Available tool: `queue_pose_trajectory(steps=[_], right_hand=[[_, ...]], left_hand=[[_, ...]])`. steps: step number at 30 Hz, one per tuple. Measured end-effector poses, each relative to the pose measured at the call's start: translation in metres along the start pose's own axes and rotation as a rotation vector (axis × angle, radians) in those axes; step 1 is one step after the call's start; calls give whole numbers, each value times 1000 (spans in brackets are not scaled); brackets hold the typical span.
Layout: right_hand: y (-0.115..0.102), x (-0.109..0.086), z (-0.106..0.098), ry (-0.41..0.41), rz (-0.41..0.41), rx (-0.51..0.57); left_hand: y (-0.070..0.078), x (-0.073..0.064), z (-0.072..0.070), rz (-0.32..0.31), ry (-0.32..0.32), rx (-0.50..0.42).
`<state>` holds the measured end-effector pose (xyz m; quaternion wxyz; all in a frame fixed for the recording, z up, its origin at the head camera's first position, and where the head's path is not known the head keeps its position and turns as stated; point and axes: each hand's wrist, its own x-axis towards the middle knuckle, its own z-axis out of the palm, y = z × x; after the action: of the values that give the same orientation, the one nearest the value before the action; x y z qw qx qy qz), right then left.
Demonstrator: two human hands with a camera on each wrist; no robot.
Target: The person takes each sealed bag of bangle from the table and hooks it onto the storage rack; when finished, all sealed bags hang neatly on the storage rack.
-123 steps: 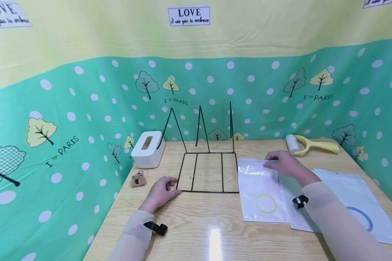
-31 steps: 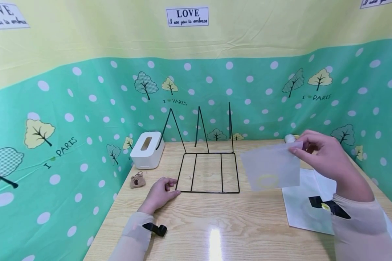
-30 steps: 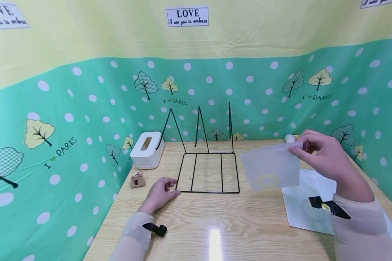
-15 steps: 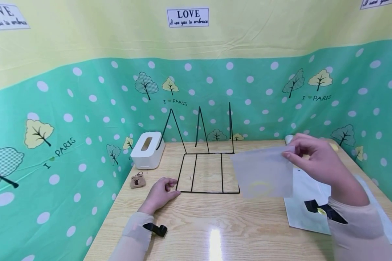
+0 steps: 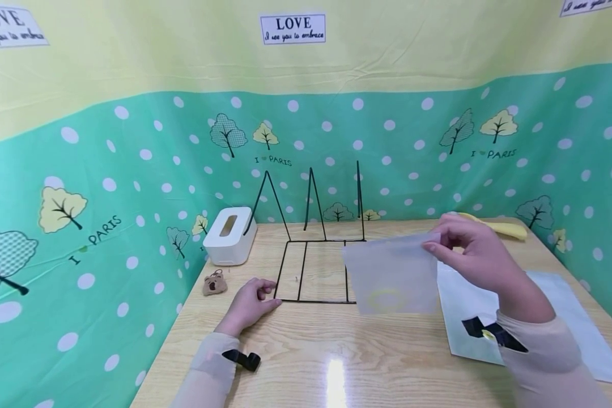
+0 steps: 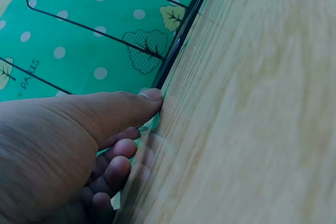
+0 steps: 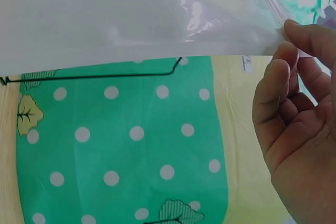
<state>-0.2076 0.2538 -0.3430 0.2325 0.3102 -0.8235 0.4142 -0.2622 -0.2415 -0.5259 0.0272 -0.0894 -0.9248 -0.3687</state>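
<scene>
A black wire rack (image 5: pixel 304 272) with several upright pointed dividers stands on the wooden table. My left hand (image 5: pixel 248 303) holds its near left corner, the thumb (image 6: pixel 142 100) against the wire and the other fingers curled beneath. My right hand (image 5: pixel 471 249) pinches the upper right corner of a translucent white zip bag (image 5: pixel 387 263) between thumb and fingers. The bag hangs tilted in the air, in front of the rack's right end, and a pale yellow ring shows faintly inside it. From the right wrist view, the bag's (image 7: pixel 121 19) zip edge runs up to the pinching fingers.
White zip bags (image 5: pixel 566 306) lie overlapping on the right, partly under the right forearm. Behind that hand lies a yellow-handled lint roller (image 5: pixel 507 228), partly hidden. A white tissue box (image 5: pixel 230 241) and a brown bear keychain (image 5: pixel 215 283) are on the left. A polka-dot cloth (image 5: pixel 423 158) surrounds the table.
Lifted off the table since the oldest frame, the zip bag has lately moved left with my right hand, over the rack's right end. The left hand stays at the rack corner.
</scene>
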Motion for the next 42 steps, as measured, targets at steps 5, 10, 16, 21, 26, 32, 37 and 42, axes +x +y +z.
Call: queue_pose_trajectory(steps=[5,10,16,21,26,32,37,42], right_hand=[[-2,2,9,17,-15,22],[-7,3,16,36,-2,58],[-11,7,26,44,6,72],[-11,10,34,36,-9,118],[-14,13,42,34,-14,158],[-12,17,52,47,-28,179],[-8,20,61,69,-26,192],[-13,23,69,79,-4,208]], left_hand=[[-1,0,0,-4,-1,2],[-1,-1,-1,-1,-8,2],[0,-1,-1,-3,-10,3],[-1,-1,-1,-2,-14,8],[-2,0,-1,-6,-20,8],[-4,-1,-1,9,-28,-2],[-4,-2,-3,19,-35,-12],[-1,-6,-6,20,-36,-50]])
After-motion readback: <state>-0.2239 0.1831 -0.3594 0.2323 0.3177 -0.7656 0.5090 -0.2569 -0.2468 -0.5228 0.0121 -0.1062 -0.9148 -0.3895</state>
